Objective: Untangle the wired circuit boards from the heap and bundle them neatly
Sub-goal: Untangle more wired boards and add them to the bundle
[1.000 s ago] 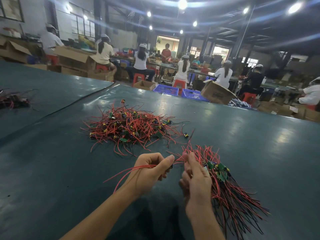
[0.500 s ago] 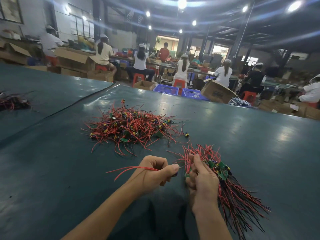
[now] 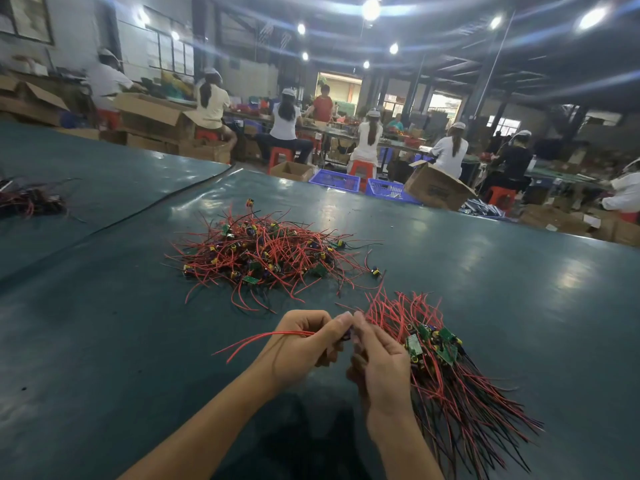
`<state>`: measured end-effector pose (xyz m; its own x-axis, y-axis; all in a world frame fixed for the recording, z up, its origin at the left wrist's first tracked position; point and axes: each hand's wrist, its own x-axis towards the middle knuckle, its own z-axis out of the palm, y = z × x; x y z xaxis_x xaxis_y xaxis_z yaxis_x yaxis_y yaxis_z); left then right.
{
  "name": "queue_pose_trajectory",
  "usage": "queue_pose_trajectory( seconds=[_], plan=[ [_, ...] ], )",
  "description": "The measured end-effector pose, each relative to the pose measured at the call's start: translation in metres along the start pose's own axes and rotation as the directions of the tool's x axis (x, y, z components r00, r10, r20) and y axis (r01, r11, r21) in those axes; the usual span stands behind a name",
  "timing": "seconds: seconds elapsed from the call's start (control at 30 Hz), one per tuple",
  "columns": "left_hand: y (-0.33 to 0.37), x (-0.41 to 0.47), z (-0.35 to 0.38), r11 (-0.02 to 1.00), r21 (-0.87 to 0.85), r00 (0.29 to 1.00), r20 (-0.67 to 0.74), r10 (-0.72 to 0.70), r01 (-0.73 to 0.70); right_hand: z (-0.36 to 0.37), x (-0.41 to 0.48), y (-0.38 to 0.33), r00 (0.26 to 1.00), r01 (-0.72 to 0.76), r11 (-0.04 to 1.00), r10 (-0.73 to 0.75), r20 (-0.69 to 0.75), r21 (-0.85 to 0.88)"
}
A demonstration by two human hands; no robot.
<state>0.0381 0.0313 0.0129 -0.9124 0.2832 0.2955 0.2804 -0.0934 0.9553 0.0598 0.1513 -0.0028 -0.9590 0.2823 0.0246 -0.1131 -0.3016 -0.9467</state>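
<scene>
Wired circuit board [image 3: 347, 336]: one is held just above the table [image 3: 104, 358] between the two hands, in front of the person, and little of it shows beyond a small dark part between the fingertips. The left hand [image 3: 304, 344] has its fingers curled around the board's red leads [image 3: 263, 339], thumb pressed onto them against the forefinger, and the leads run out past the wrist to the left with their ends free above the table. The right hand [image 3: 381, 358] shows its back to the camera, forefinger and thumb raised and closed narrowly on the same piece, tips touching those of the left; its other fingers are folded under and mostly hidden. Both forearms reach in from the bottom edge, which cuts them off. Just beside the right hand lies the bundle [image 3: 446, 386], green boards gathered at its middle and red and black wires fanning away at both ends, part of it hidden behind the hand. Further out on the table sits the heap [image 3: 263, 258], a loose tangle of red wires and small boards. A smaller pile [image 3: 27, 202] lies at the far left, blurred. Beyond the table, seated workers [image 3: 285, 126], cardboard boxes [image 3: 436, 188] and blue crates [image 3: 336, 180] appear.
</scene>
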Motion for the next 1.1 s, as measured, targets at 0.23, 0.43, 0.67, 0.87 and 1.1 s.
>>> queue_pose_trajectory(
  seconds=[0.23,0.43,0.67,0.87,1.1],
  plan=[
    [-0.002,0.001,0.003,1.000,0.015,0.999,0.019,-0.028,0.027,0.000,0.000,0.000,0.989,0.147,0.983,-0.149,-0.014,-0.109],
    [-0.002,0.000,-0.001,0.999,0.040,0.998,0.056,-0.034,0.031,0.000,0.002,-0.001,0.988,0.105,0.988,-0.117,-0.101,-0.114],
    [0.002,-0.004,0.002,0.999,0.032,0.986,0.163,-0.041,0.037,-0.019,0.015,-0.015,0.985,0.009,0.988,0.018,-0.174,0.153],
    [0.004,-0.002,0.000,0.999,0.048,0.995,0.092,-0.028,0.024,-0.004,0.004,-0.002,1.000,-0.015,1.000,0.015,0.003,-0.002],
    [0.002,-0.002,-0.004,0.990,0.137,0.999,0.018,-0.043,0.040,-0.004,0.000,-0.005,0.997,0.078,0.997,-0.077,0.025,-0.005]
  ],
)
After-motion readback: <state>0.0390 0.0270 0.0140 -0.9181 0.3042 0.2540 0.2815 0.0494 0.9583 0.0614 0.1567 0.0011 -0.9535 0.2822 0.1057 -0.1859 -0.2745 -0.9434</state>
